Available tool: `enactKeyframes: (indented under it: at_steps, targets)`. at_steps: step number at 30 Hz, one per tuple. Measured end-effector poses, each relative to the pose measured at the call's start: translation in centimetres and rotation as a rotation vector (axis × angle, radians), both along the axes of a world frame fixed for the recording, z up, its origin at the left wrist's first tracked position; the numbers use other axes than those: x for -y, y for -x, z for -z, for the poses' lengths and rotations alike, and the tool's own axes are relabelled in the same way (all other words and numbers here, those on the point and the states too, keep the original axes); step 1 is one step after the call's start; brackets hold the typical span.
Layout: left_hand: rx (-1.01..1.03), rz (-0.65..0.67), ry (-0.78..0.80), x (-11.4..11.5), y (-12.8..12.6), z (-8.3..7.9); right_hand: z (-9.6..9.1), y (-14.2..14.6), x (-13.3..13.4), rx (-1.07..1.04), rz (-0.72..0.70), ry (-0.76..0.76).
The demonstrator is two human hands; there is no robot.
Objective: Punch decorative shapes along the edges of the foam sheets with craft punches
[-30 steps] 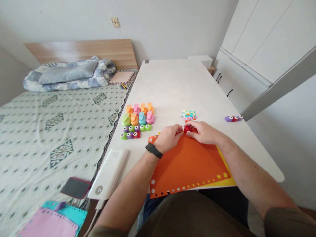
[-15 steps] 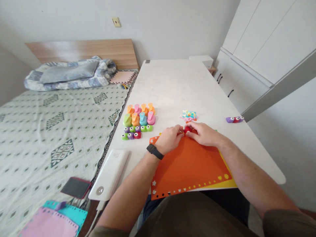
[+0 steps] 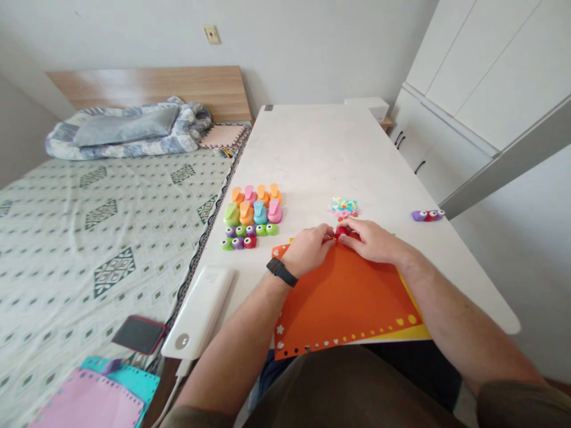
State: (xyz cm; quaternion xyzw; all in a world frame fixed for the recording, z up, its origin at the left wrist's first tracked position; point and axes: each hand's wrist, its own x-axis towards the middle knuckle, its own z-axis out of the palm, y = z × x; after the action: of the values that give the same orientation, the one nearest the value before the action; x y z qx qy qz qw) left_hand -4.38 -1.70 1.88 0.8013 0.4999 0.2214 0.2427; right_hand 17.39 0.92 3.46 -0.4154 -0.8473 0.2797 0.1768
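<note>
Punch (image 3: 341,231), red, is pinched at orange sheet's (image 3: 343,297) far edge by right hand's (image 3: 373,241) fingers; alongside, that edge is pinched by left hand's (image 3: 307,249).

Left of one orange sheet (image 3: 343,291) are eight large punches (image 3: 245,213), eight small punches (image 3: 250,230) and one white device (image 3: 200,309); right of it, three further small punches (image 3: 430,216); at its far edge, one red punch (image 3: 340,231).

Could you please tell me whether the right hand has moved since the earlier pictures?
No, not visibly: against the pile of paper cut-outs on the table, the right hand stays in the same place, on the red punch.
</note>
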Motion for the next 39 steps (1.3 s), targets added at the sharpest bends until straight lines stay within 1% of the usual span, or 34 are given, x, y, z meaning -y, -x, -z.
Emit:
enactKeyframes:
  at_steps: [8, 16, 23, 27, 35, 39]
  targets:
    - [0.013, 0.014, -0.015, 0.05, 0.11, -0.07, 0.23, -0.06, -0.40, 0.011, -0.032, -0.101]
    - [0.012, 0.005, -0.009, 0.05, 0.04, -0.15, 0.42, 0.09, -0.23, -0.023, -0.008, -0.100]
    - [0.023, 0.019, -0.015, 0.12, -0.02, -0.11, 0.47, 0.04, -0.36, -0.050, -0.060, -0.099]
    - [0.034, 0.010, -0.004, 0.09, -0.06, -0.09, 0.54, -0.05, -0.40, -0.067, -0.028, -0.066]
    - [0.016, 0.005, -0.022, 0.13, -0.16, -0.16, 0.39, -0.28, -0.34, -0.128, -0.010, 0.063]
    - [0.014, 0.006, -0.030, 0.15, -0.13, -0.13, 0.35, -0.39, -0.30, -0.150, -0.012, 0.070]
